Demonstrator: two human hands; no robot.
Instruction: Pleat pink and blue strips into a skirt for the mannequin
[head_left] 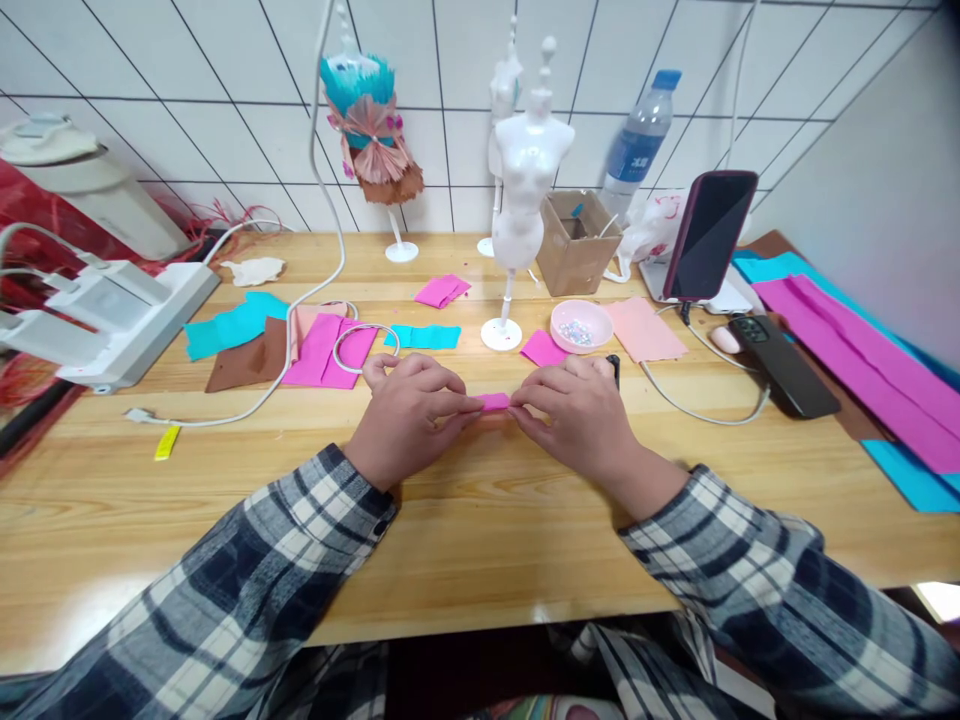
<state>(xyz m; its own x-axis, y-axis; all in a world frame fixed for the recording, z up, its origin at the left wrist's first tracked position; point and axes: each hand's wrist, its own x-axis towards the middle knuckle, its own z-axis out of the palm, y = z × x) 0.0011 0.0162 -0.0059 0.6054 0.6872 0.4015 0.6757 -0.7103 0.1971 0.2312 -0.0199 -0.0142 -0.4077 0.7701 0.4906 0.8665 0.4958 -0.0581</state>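
A small strip of magenta crepe paper (494,402) is stretched between my two hands, just above the wooden table (480,560). My left hand (412,415) pinches its left end between thumb and fingers. At the right end, the fingertips of my right hand (574,415) pinch it too. Behind my hands stands a bare white mannequin (529,150) on a round base. A square of magenta paper (543,348) and a pink bowl (582,326) holding small shiny beads or sequins lie just beyond my right hand.
A mannequin in a paper dress (375,140), a cardboard box (579,240) and a water bottle (641,140) stand along the wall. Paper pieces (330,350) and a white cable (262,400) lie left. Phones (784,365) and long paper strips (862,350) lie right, near a power strip (150,330) opposite.
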